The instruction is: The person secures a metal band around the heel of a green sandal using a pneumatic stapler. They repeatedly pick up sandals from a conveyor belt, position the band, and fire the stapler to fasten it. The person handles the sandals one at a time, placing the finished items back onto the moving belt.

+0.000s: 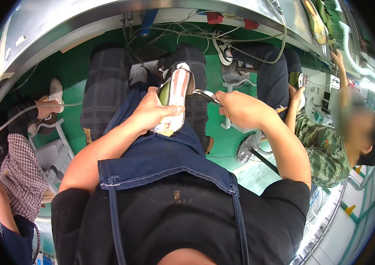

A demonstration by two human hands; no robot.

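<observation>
A shoe upper on a last (179, 90) rests sole up over my lap, its pale bottom showing a reddish strip and its green side facing left. My left hand (154, 110) is closed around its lower end, thumb pressed on the bottom. Just right of the shoe, my right hand (240, 108) is closed on a metal hand tool (206, 94), whose bright curved end reaches the shoe's right edge. I cannot make out the tool's exact kind, or whether it touches the upper's raised flap.
A metal bench edge (77, 33) curves across the far side, with cables (178, 31) hanging below it. On the right a co-worker in camouflage (324, 150) holds another green shoe (297, 81). At left sits a person in a checked apron (22, 172).
</observation>
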